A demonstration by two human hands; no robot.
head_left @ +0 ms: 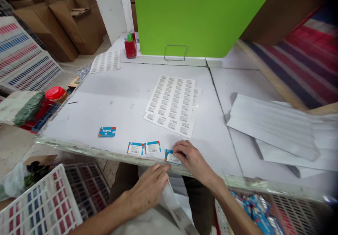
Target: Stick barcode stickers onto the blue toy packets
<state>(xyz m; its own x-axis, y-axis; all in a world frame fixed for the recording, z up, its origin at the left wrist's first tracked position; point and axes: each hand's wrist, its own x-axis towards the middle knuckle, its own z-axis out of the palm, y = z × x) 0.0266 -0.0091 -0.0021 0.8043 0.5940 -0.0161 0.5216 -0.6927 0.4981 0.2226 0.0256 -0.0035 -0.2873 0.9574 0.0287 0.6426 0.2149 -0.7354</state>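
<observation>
My left hand [150,186] is closed on a strip of white label sheet [177,207], which hangs down over my lap with barcodes near its lower end. My right hand [193,158] is at the table's front edge, its bent fingers pinched together on a white barcode label [173,158] lying over a blue card [167,155]. Left of it lie two similar blue cards [135,148] [152,147], each bearing a white barcode label. Farther left, one blue card [107,132] shows the word TOYS.
Sheets of barcode labels [171,103] lie mid-table, with another sheet [106,61] at the back left. A red pen cup [130,48] stands before a green board [195,17]. White paper sheets [271,126] cover the right side. Plastic crates [44,207] flank the table below.
</observation>
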